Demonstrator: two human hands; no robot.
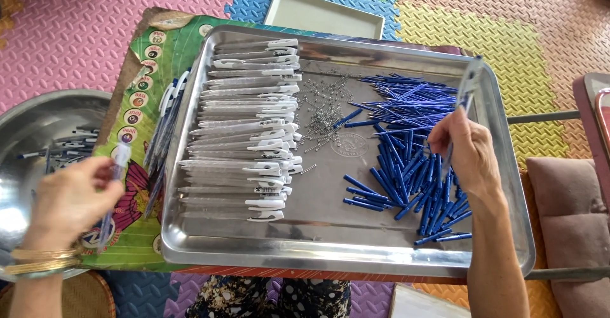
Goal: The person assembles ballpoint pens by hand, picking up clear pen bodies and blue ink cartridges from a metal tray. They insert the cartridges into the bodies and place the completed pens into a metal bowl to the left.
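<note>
My left hand (70, 200) is at the left, outside the steel tray (330, 251), gripping an assembled pen (113, 188) with a clear barrel and blue inside. My right hand (464, 149) is over the right side of the tray, holding up a clear pen barrel (467, 89) above a heap of blue pen refills (410, 146). A row of clear pen barrels with white clips (248, 127) fills the tray's left part. Small metal springs (324, 111) lie scattered in the middle.
A large round metal basin (32, 134) with finished pens stands at the far left. A colourful printed board (136, 95) lies under the tray, with several pens (162, 127) on it. A shallow white tray (324, 13) sits behind. Foam floor mats surround everything; a cushion (565, 216) is at right.
</note>
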